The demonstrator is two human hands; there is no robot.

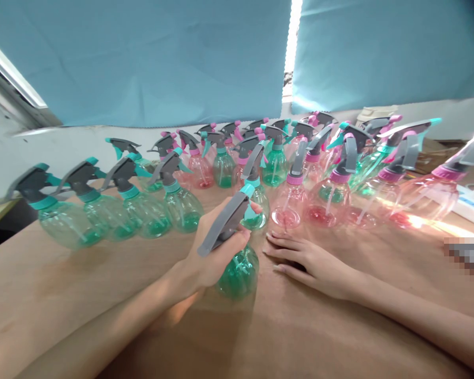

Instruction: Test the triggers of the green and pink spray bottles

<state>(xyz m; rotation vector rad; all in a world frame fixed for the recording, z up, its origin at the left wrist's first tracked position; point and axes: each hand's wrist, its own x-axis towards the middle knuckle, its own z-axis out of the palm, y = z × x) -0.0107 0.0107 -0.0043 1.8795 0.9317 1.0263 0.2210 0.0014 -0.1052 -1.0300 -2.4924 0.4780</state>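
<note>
My left hand [217,247] is wrapped round the neck of a green spray bottle [239,276] with a grey and teal trigger head, at the middle of the table. Its nozzle points away from me. Flat on the tabletop to the right lies my right hand [308,263], fingers spread and holding nothing. Just beyond the hands stands another green spray bottle [256,205], partly hidden by the left hand. A pink spray bottle [289,208] is close behind my right fingertips.
Several green spray bottles [184,208] line the left side of the wooden table [142,321]; several pink ones [327,205] stand to the right. More mixed bottles crowd the back, below a blue curtain [161,63]. A white object [472,208] lies at the right edge.
</note>
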